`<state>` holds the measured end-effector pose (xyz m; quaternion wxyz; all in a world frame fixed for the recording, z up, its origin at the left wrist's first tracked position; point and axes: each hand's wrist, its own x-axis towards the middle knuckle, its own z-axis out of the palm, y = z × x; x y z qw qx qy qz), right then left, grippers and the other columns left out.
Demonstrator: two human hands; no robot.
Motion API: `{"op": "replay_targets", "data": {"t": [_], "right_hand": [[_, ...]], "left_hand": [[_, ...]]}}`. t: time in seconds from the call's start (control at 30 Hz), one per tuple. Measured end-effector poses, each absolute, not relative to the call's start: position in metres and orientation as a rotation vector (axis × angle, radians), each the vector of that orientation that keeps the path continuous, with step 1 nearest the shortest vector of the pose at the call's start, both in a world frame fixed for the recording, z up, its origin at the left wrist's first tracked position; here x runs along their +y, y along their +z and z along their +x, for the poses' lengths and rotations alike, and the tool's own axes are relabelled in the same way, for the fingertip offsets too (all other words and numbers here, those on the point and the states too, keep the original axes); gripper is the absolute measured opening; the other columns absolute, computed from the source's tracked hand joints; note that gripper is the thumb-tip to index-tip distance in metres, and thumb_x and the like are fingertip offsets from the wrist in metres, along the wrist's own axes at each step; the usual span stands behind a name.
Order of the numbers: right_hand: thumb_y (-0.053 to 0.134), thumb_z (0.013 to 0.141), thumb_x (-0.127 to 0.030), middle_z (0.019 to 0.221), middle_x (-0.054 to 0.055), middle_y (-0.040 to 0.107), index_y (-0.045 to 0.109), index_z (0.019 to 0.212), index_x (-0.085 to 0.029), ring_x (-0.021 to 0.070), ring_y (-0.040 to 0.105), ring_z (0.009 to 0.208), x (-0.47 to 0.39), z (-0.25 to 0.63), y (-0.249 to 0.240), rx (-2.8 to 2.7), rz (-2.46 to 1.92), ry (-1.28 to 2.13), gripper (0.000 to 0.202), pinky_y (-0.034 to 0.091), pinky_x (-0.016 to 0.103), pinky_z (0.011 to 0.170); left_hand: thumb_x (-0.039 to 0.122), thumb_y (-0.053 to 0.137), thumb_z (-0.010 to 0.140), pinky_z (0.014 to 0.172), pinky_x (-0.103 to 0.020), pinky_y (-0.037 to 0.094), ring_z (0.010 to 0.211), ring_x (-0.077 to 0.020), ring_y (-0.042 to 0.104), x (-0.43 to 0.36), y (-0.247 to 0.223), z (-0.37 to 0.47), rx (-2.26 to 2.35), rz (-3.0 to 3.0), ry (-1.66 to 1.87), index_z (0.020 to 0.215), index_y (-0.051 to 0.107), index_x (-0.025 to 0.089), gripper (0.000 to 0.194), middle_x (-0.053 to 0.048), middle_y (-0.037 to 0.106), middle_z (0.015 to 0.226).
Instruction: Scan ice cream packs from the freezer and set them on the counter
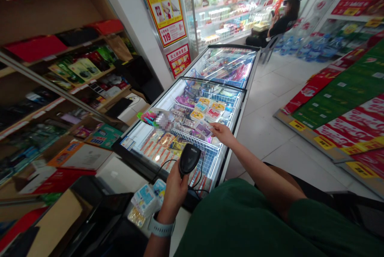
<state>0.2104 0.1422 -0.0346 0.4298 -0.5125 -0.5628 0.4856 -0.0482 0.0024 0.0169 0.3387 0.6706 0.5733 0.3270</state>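
My left hand (174, 190), with a pale watch band at the wrist, is wrapped round the handle of a black barcode scanner (190, 158). A dark cable hangs near the scanner. My right hand (223, 134) pinches the edge of a small clear pack with a purple label (204, 128). This pack is over the glass top of a chest freezer (150, 145). Just beyond it lie several similar packs with a red label (214, 113) and yellow labels. Left of my left wrist, packs with blue labels (144, 199) sit on a white counter.
A colourful fan-shaped item (154, 119) lies on the freezer's left side. Shelves of boxed goods (81, 67) line the left. Green and red cartons (330, 105) are stacked at right. A seated person (277, 23) is at the back, near water bottles (318, 45).
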Motion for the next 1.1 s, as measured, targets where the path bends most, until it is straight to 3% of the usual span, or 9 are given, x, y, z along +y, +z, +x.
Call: {"op": "replay_targets", "data": {"t": [0.3,0.5,0.67,0.83,1.1], "right_hand": [[0.053,0.086,-0.033,0.098,0.000,0.071,0.060,0.115,-0.023,0.0160,0.068,0.081,0.143,0.208,-0.035,-1.427,-1.305,1.214,0.031,0.058,0.029,0.069],[0.052,0.085,-0.023,0.095,-0.001,0.071,0.065,0.108,-0.023,0.0162,0.065,0.083,0.144,0.210,-0.059,-1.803,-1.761,0.717,0.026,0.052,0.028,0.077],[0.049,0.087,-0.021,0.108,0.009,0.064,0.064,0.110,-0.015,0.0201,0.060,0.097,0.161,0.209,-0.078,-1.888,-1.921,0.536,0.029,0.046,0.031,0.089],[0.042,0.091,-0.018,0.116,0.012,0.056,0.060,0.117,-0.018,0.0249,0.048,0.113,0.179,0.203,-0.097,-2.065,-1.983,0.391,0.032,0.046,0.032,0.088],[0.032,0.093,-0.012,0.128,0.016,0.050,0.053,0.124,-0.015,0.0267,0.047,0.111,0.190,0.203,-0.124,-2.316,-2.045,0.305,0.038,0.049,0.036,0.082]], "left_hand": [[0.023,0.050,0.084,0.106,-0.046,0.036,0.124,-0.0286,0.050,0.004,0.018,-0.045,1.536,1.788,0.841,0.131,0.043,0.012,0.049,-0.017,0.054,0.128],[0.023,0.050,0.085,0.105,-0.047,0.037,0.123,-0.0273,0.050,0.004,0.018,-0.045,1.498,1.788,0.858,0.131,0.042,0.014,0.048,-0.016,0.054,0.129],[0.025,0.049,0.087,0.102,-0.045,0.040,0.118,-0.0266,0.053,0.004,0.023,-0.044,1.495,1.760,0.853,0.127,0.045,0.013,0.042,-0.016,0.056,0.124],[0.023,0.049,0.086,0.101,-0.044,0.040,0.118,-0.0262,0.053,0.003,0.023,-0.045,1.510,1.754,0.862,0.129,0.043,0.015,0.044,-0.015,0.056,0.124],[0.023,0.050,0.086,0.104,-0.043,0.039,0.124,-0.0260,0.049,0.002,0.022,-0.045,1.594,1.738,0.889,0.130,0.044,0.017,0.044,-0.014,0.054,0.130]]}}
